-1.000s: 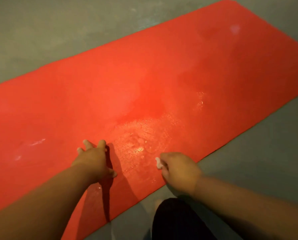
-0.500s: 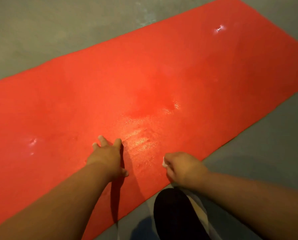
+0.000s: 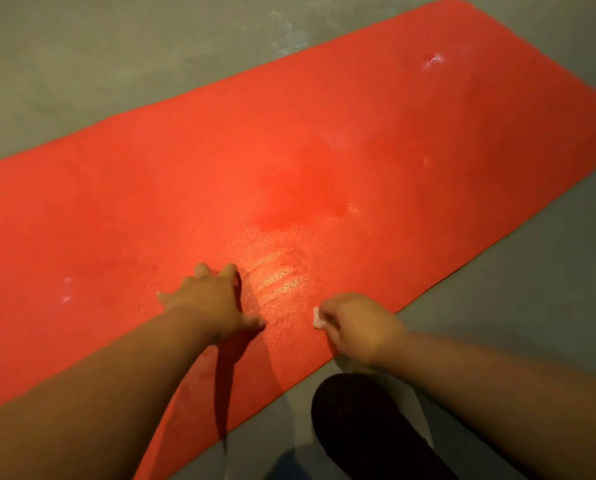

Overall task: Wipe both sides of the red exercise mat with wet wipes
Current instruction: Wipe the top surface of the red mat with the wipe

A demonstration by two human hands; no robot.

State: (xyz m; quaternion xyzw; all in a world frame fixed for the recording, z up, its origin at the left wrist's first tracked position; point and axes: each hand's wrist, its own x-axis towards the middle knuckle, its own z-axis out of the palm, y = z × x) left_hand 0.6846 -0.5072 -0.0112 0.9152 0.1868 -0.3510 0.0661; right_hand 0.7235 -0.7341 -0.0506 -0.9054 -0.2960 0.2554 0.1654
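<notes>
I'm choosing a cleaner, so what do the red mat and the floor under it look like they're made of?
Red mat: likely foam or soft rubber, matte with a fine pebbled grain; shallow dents show, and the wet patch glistens.
Floor: probably bare concrete, dull grey-green, mottled, with a pale scuff.

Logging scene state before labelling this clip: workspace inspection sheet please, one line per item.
Surface: grey floor.
Job's things: red exercise mat lying flat, wet sheen between the hands; wet wipe bunched small.
Clutter: whitish spots on the mat, nature unclear.
Grippers: left hand pressed on the mat, fingers spread; right hand pinches the wipe by the mat's near edge.
Cables: nothing seen.
Surroundings: person's dark-clothed knee beside the mat.
</notes>
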